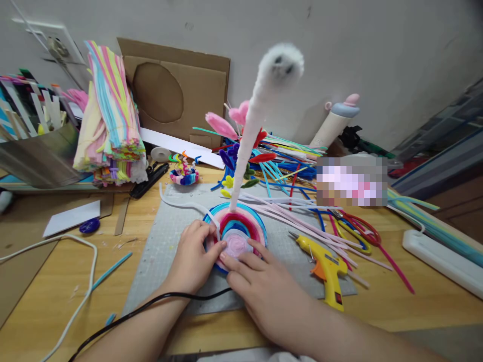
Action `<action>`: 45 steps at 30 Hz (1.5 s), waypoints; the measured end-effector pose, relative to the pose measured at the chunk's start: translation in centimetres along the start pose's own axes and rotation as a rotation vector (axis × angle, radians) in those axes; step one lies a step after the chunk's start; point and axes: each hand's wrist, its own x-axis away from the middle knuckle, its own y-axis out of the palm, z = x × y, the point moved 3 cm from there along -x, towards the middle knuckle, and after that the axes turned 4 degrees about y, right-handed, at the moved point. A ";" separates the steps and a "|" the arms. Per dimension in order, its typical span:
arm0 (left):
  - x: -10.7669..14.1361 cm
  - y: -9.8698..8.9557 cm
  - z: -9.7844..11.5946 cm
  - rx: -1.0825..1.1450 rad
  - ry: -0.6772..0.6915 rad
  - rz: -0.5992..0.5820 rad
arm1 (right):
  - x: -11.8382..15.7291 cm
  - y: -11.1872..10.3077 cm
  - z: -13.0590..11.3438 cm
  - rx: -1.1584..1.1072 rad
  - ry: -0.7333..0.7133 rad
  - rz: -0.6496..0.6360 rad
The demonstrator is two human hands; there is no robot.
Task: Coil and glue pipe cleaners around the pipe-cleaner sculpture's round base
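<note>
The coiled disc lies on the gray mat, between both hands, with the pale round coil on its near part. The left hand seems to pinch the white strip between thumb and forefinger at the disc's left edge; the right hand lies loosely spread, fingertips on the disc, gripping nothing separate.

A sideways push could topple the tall white stalk rising from the disc's far side, as it looks top-heavy. The black cord crosses the left forearm, so a lifted arm might snag it.

To the right, the glue gun and pink strips crowd the mat's edge; room looks widest leftward, before the white cable on the desk.
</note>
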 end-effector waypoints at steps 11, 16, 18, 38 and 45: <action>0.0 0.1 0.0 -0.045 -0.003 0.001 | -2.6 -0.6 3.8 -0.254 0.366 0.186; 0.1 0.2 -0.3 -0.050 0.001 0.009 | -4.0 -0.3 3.0 -0.158 0.336 0.058; 0.2 0.2 -0.3 -0.047 -0.002 0.007 | -3.7 -1.0 2.9 -0.124 0.293 -0.026; 0.0 0.0 -0.2 -0.054 0.014 -0.013 | 3.3 -2.9 5.0 -0.210 0.310 0.200; 0.0 0.0 -0.2 -0.082 0.045 -0.011 | 3.5 -0.8 2.1 -0.132 0.287 -0.107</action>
